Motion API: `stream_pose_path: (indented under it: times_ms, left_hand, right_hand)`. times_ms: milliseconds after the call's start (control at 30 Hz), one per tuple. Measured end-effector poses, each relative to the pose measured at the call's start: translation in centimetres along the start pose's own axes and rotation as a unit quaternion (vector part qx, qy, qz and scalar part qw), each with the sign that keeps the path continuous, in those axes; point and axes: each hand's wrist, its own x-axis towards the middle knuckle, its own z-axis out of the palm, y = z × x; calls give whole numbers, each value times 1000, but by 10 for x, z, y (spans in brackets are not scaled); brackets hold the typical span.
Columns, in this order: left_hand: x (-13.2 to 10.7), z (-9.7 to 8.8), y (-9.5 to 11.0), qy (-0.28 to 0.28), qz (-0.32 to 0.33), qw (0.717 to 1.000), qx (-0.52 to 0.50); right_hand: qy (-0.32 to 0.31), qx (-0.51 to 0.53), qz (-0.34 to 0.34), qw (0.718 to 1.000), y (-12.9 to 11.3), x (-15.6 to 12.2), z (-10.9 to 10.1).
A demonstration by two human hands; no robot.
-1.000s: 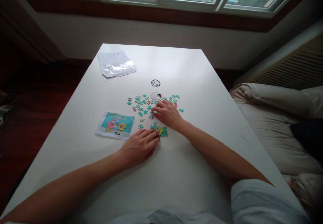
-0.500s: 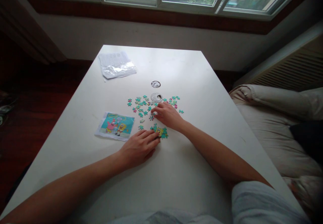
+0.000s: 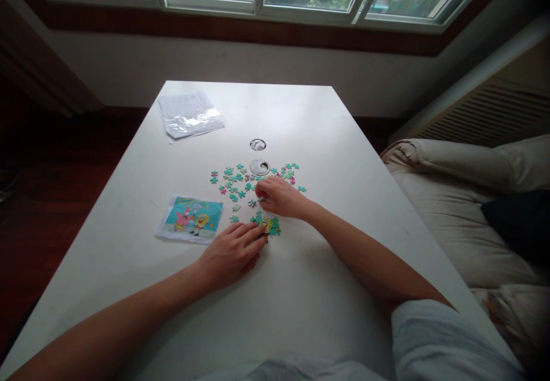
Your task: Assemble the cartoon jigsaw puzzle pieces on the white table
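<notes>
Several small teal and pink jigsaw pieces lie scattered on a white table. A joined cluster of pieces with a yellow figure sits nearer me. My left hand lies flat, fingers stretched, fingertips touching the cluster's left edge. My right hand rests just beyond the cluster, fingers curled in a pinch over the loose pieces; what it grips is too small to make out. A printed cartoon reference picture lies to the left of my left hand.
A clear plastic bag on a paper sheet lies at the table's far left. Two small round lids sit beyond the pieces. A beige cushion or sofa stands to the right. Windows run along the far wall.
My right hand has drawn back slightly toward me and curled its fingers tighter over the loose pieces. My left hand stays on the cluster. The view shifted a little.
</notes>
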Motion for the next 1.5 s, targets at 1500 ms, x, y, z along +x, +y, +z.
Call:
stream_pose_path:
  times_ms: [1500]
  left_hand:
    - [2, 0, 1, 6, -4, 1000, -11]
  right_hand:
    - [-3, 153, -85, 985, -5, 3, 17]
